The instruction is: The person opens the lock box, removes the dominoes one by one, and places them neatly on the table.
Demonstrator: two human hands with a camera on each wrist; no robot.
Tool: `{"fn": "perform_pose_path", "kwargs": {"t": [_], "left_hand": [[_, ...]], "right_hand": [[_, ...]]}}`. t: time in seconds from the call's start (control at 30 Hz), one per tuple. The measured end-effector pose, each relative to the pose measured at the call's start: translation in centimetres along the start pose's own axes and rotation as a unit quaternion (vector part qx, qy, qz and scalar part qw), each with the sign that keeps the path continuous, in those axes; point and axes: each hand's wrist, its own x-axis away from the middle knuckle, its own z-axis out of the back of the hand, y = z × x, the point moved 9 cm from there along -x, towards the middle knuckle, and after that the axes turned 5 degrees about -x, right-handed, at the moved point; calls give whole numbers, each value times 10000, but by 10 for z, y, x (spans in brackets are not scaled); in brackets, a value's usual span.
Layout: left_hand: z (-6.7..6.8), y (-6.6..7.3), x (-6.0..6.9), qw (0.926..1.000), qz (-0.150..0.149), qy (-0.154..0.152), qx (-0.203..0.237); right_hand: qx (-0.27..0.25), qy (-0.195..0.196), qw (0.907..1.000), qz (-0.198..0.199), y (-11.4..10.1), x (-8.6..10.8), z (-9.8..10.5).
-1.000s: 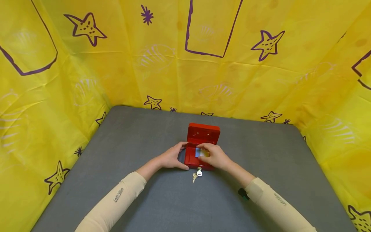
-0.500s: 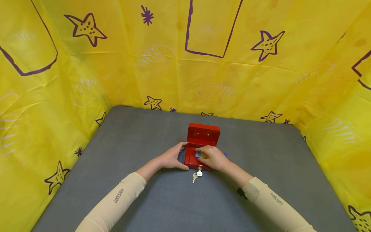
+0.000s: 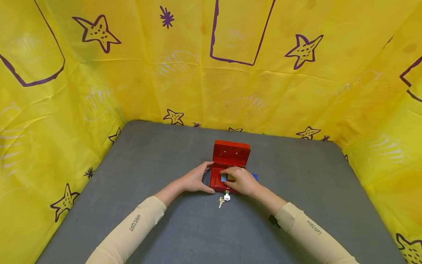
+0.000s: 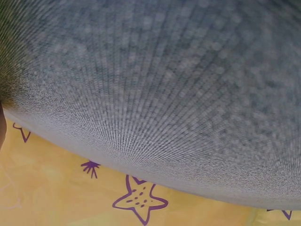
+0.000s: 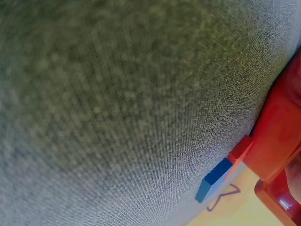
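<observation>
A red metal cash box stands with its lid raised. My left hand grips its left side, thumb at the front corner and fingers at the back corner. Inside the box, my right hand pinches a small flat light-blue piece between thumb and fingers; the hand hides most of it. At the right edge of the right wrist view, part of a finger shows over the red box wall. One key is in the front lock, and a second key hangs beside it.
Just right of the box lies a blue block, partly behind my right hand. The right wrist view shows the blue block beside a small red block. Yellow patterned cloth surrounds the grey table.
My right hand has shifted slightly left and further into the box, now covering more of the light-blue piece. The blue block has come into sight behind it. My left hand has stayed still.
</observation>
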Motion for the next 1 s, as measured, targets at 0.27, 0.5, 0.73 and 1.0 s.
{"fn": "perform_pose_path", "kwargs": {"t": [0.27, 0.5, 0.73, 1.0], "left_hand": [[-1, -1, 0, 10000, 26, -41, 45], [-1, -3, -1, 9999, 71, -59, 40], [-2, -5, -1, 9999, 131, -37, -25], [-1, -3, 0, 9999, 98, -4, -84]], "right_hand": [[164, 83, 9997, -147, 2, 0, 3], [226, -55, 9993, -279, 5, -1, 1], [185, -37, 9993, -311, 7, -1, 0], [67, 12, 9994, -338, 9, 1, -1]]}}
